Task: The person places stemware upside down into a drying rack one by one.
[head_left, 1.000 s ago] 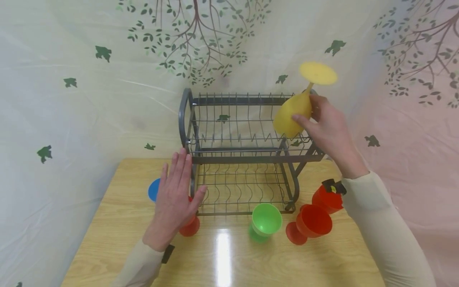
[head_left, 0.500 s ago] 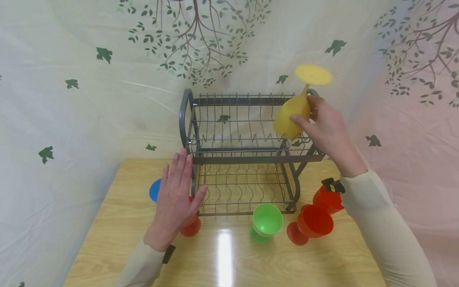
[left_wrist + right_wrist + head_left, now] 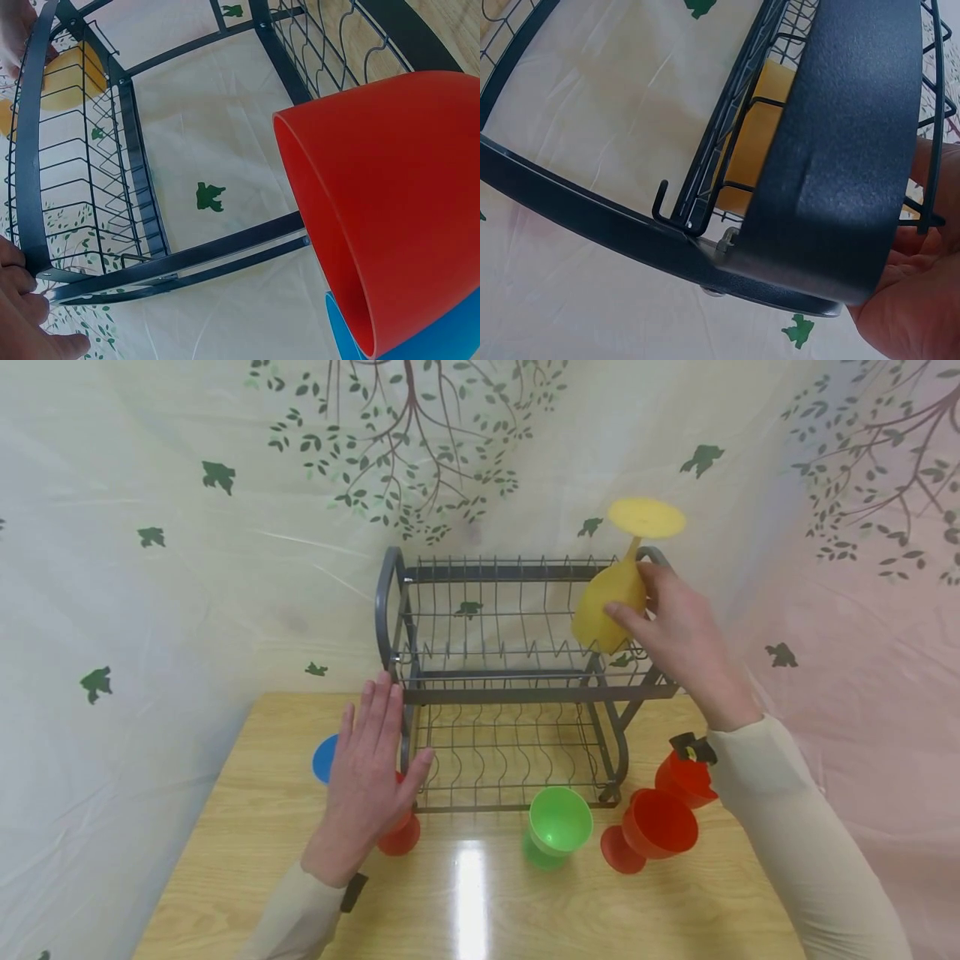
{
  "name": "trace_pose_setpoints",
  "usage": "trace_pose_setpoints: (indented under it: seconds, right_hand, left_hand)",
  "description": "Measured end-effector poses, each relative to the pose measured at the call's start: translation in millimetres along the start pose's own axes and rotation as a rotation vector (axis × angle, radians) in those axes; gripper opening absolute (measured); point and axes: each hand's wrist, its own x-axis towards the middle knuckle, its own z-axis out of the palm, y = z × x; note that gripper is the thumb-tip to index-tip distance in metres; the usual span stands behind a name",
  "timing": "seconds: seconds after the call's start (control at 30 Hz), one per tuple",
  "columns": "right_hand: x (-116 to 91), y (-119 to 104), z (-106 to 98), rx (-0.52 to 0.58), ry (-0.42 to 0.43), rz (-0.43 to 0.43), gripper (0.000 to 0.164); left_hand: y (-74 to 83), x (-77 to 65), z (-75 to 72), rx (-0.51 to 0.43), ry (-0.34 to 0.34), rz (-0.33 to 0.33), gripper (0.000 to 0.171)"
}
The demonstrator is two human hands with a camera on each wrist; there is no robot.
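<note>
My right hand [image 3: 684, 631] pinches a yellow goblet [image 3: 609, 602] by its bowl, thumb in front and fingers behind. The goblet is upside down and tilted, foot upward, its bowl within the right end of the upper tier of a dark wire dish rack [image 3: 525, 695]. In the right wrist view the rack's end hides most of the yellow bowl [image 3: 754, 150]. My left hand [image 3: 365, 777] has straight fingers, their tips at the rack's front left corner; the left wrist view shows its fingers [image 3: 15, 281] at the frame. It partly covers a red goblet [image 3: 399, 833] and a blue item [image 3: 324, 760].
On the wooden table [image 3: 510, 902], a green goblet [image 3: 558, 822] stands before the rack's lower tier. A red goblet [image 3: 658, 825] and another red vessel [image 3: 684, 777] are at the right, near my sleeve. A patterned cloth [image 3: 300, 568] hangs behind the rack.
The yellow goblet's foot has swung slightly left and down, bringing it a little more upright. My right hand has moved slightly left with it; my left hand has hardly moved.
</note>
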Motion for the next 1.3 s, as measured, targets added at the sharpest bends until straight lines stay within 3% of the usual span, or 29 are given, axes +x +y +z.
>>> trace_pose_setpoints:
  seconds: [0.47,0.83,1.13,1.3]
  right_hand:
    - [-10,1,1,-0.050,0.084,-0.039,0.081]
    - [-47,-3,-2,-0.010,0.219,-0.091,0.065]
    - [-78,1,10,0.022,0.330,-0.201,0.054]
    - [-96,3,18,0.037,0.363,-0.221,0.052]
  left_hand:
    - [0.9,-0.9,1.2,-0.005,0.012,-0.003,0.078]
    - [3.6,-1.0,2.0,-0.021,-0.006,-0.036,0.080]
    - [5.0,0.1,2.1,-0.023,-0.013,-0.051,0.080]
    - [5.8,-1.1,2.5,-0.016,-0.024,-0.061,0.080]
